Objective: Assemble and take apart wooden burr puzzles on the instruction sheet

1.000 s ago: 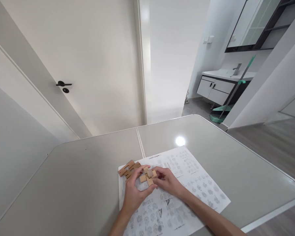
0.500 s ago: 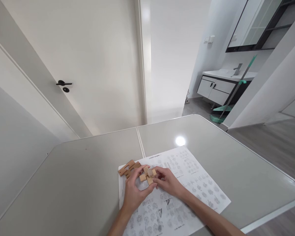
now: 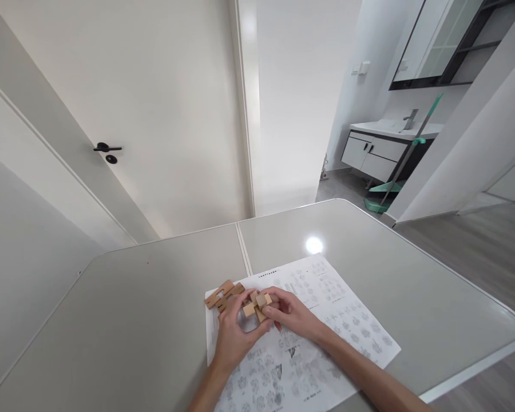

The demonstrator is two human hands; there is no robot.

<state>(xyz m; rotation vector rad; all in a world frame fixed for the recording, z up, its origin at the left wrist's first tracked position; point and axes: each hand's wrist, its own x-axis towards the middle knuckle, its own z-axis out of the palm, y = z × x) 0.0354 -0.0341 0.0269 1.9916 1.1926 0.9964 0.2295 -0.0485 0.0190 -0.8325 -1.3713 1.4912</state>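
1. Between the two hands, near the middle of the surface point(image 3: 111, 326), a cluster of interlocked wooden blocks point(image 3: 249, 310) is held over a printed sheet; whether it touches the paper cannot be told.
2. Left hand point(image 3: 234, 337): its grip is curved around the cluster, fingers at the far side and thumb at the near side.
3. Right hand point(image 3: 298, 316): its grip closes on the cluster's right side, thumb tip against the blocks; some of its fingers are hidden.
4. Just beyond the left hand's fingers, notched wooden pieces point(image 3: 226, 287) lie side by side on the sheet's far left corner, partly covered by that hand.
5. Beneath everything, the printed sheet point(image 3: 300, 360) carries rows of small grey diagrams, too faint to read.
6. Past the sheet, a pale seam point(image 3: 243, 249) crosses the surface, and a bright reflection shines to its right.
7. Farther out stand a white door point(image 3: 163, 103) with a black handle point(image 3: 107, 147) and, at right, a washbasin cabinet point(image 3: 373, 154) beside a green long-handled dustpan point(image 3: 375, 206).
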